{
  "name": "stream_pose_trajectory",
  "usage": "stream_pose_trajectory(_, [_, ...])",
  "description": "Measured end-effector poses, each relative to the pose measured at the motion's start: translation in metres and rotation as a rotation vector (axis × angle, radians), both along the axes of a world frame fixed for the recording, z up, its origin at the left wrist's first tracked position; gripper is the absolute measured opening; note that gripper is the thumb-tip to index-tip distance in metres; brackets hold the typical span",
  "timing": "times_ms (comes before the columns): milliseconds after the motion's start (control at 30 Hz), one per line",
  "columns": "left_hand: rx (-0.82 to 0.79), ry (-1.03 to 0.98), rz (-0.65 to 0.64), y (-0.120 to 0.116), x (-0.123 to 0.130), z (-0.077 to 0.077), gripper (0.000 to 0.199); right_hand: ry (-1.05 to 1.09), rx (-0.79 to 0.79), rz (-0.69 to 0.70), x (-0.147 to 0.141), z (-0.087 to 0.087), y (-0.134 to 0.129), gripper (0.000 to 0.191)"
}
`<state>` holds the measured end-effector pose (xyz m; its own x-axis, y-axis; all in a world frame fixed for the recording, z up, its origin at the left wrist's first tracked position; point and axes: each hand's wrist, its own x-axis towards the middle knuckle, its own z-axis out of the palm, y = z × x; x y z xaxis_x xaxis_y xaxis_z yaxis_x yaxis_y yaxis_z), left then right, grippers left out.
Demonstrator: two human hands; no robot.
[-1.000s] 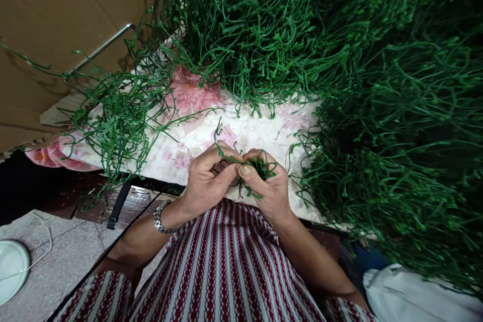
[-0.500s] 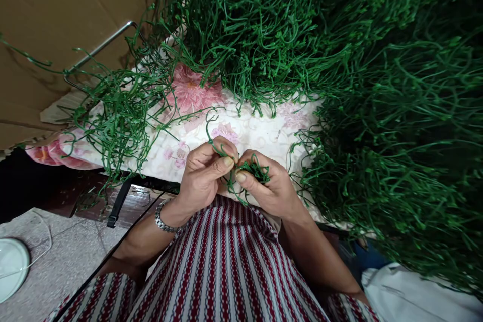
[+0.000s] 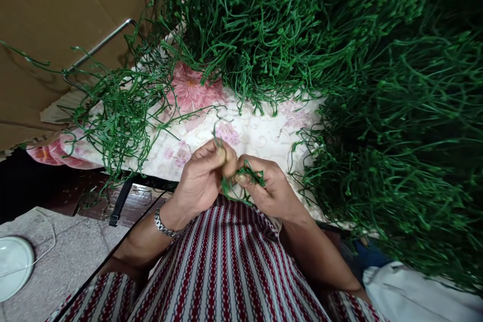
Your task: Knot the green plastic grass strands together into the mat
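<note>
My left hand (image 3: 206, 171) is closed, thumb against fingertips, on a thin green stem (image 3: 215, 128) whose curled end sticks up above the fingers. Beside it, almost touching, my right hand (image 3: 269, 183) is closed round a small bunch of green stems (image 3: 253, 173). Some strands loop down between the two hands, over the striped garment. Both hands are held low above the front edge of the flowered cloth (image 3: 249, 131). Slight blur hides exactly how the left fingertips meet the stem.
A large heap of green stems (image 3: 287, 25) covers the back and right of the cloth. A smaller loose pile of stems (image 3: 121, 126) lies at the left, by a bent metal rod (image 3: 100, 48) and brown cardboard (image 3: 56, 5). A white round object (image 3: 15, 266) is at lower left.
My left fingers have shifted slightly up and away from my right fingertips, and the stem's curled end has moved a little right. My right hand stays nearly in place, still holding the bunch.
</note>
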<state>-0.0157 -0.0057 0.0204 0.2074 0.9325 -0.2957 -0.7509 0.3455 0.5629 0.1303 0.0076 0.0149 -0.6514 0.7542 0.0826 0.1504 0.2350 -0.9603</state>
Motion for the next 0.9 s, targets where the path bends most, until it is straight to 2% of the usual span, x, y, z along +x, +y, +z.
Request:
stream_pose_trajectory(67, [-0.006, 0.021, 0.029, 0.003, -0.003, 0.002, 0.015, -0.005, 0.025, 0.047, 0.001, -0.001, 0.000, 0.014])
stream_pose_trajectory(133, [0.018, 0.083, 0.065, 0.006, -0.007, 0.003, 0.014, 0.038, 0.021, 0.022, 0.003, 0.000, 0.001, 0.012])
stream_pose_trajectory(333, [0.172, 0.265, 0.257, 0.011, -0.025, 0.004, 0.010, 0.443, -0.010, -0.382, 0.020, 0.004, 0.007, 0.012])
stream_pose_trajectory(400, [0.209, 0.276, 0.260, 0.012, -0.029, 0.004, 0.012, 0.507, -0.042, -0.460, 0.023, 0.005, 0.008, 0.011])
stream_pose_trajectory(600, [0.279, 0.221, 0.201, 0.009, -0.031, -0.001, 0.013, 0.577, -0.205, -0.568, 0.026, 0.014, 0.006, 0.006])
stream_pose_trajectory(700, [0.312, 0.278, 0.177, 0.009, -0.029, -0.003, 0.010, 0.470, -0.104, -0.705, 0.031, 0.024, 0.003, 0.002])
stream_pose_trajectory(833, [0.258, 0.341, 0.177, 0.011, -0.024, 0.000, 0.012, 0.250, 0.180, -0.945, 0.043, 0.040, -0.002, 0.004])
stream_pose_trajectory(900, [0.235, 0.350, 0.164, 0.011, -0.021, 0.003, 0.013, 0.197, 0.276, -1.012, 0.050, 0.045, -0.005, 0.002])
